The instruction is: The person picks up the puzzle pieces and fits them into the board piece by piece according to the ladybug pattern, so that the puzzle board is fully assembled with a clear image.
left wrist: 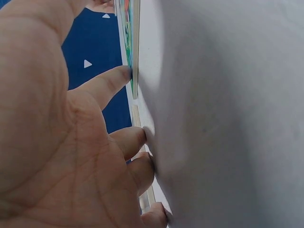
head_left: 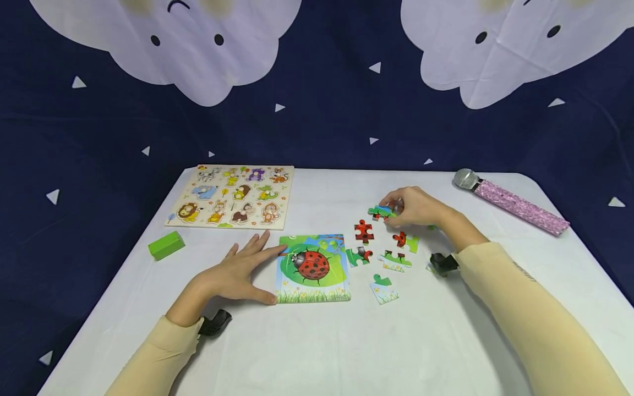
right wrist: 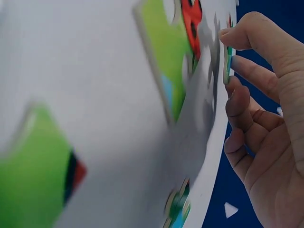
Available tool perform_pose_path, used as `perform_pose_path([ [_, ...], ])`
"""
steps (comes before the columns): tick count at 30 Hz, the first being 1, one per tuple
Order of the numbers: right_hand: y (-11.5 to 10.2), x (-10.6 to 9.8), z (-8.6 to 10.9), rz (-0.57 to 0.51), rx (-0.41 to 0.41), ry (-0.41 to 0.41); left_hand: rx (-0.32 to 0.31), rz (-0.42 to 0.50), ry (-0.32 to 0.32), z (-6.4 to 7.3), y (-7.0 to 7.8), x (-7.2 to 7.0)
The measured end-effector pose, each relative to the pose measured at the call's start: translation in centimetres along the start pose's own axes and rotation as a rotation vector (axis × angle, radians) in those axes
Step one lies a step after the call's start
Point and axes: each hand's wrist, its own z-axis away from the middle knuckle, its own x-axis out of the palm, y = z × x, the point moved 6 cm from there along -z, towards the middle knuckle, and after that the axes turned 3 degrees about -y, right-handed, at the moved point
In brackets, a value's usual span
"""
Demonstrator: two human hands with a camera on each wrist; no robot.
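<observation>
In the head view a ladybug puzzle board (head_left: 317, 296) lies flat at the middle of the table. My left hand (head_left: 235, 273) spreads its fingers at the board's left side, thumb and index fingertip right at its edge. Beyond the board to the right, my right hand (head_left: 415, 207) pinches a green-and-blue puzzle piece (right wrist: 227, 64) between thumb and fingers. Around it lie loose pieces: a red one (head_left: 364, 232), a green one with red (head_left: 411, 242), one with the ladybug's head (head_left: 359, 256), a grassy one (head_left: 394, 261) and a flowered corner (head_left: 384, 291).
A wooden animal puzzle (head_left: 230, 206) lies at the back left, with a green block (head_left: 166, 246) in front of it. At the back right is a pink glittery microphone (head_left: 520, 207). Another piece (head_left: 431, 268) shows partly beneath the right wrist camera (head_left: 444, 262).
</observation>
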Motion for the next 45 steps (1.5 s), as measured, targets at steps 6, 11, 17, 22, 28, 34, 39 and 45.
perform_pose_path([
  [6, -1.5, 0.8, -0.4, -0.029, -0.01, -0.034, -0.001, -0.014, 0.0, -0.1, -0.1, 0.0],
  [11, -3.2, 1.6, -0.7, -0.034, -0.039, -0.055, -0.004, -0.019, -0.005, -0.1, -0.2, 0.1],
  [17, -5.2, 2.7, -0.8, -0.064, -0.083, -0.096, -0.007, -0.01, -0.006, 0.0, -0.2, 0.1],
  [22, -7.0, 3.5, -0.8, -0.058, -0.15, -0.11, -0.007, -0.01, -0.007, -0.1, -0.2, 0.1],
  [28, -8.7, 4.3, -1.0, -0.053, -0.185, -0.116, -0.004, -0.015, -0.005, -0.1, -0.2, 0.1],
  [34, -9.6, 5.1, -1.4, -0.066, -0.198, -0.131, 0.005, -0.017, -0.002, -0.1, -0.1, 0.0],
  [39, -10.5, 5.8, -1.6, -0.067, -0.226, -0.148, 0.008, -0.02, 0.006, -0.1, -0.1, 0.0],
  [45, -11.7, 6.8, -1.9, -0.063, -0.261, -0.177, 0.006, -0.015, 0.008, 0.0, -0.1, 0.0],
])
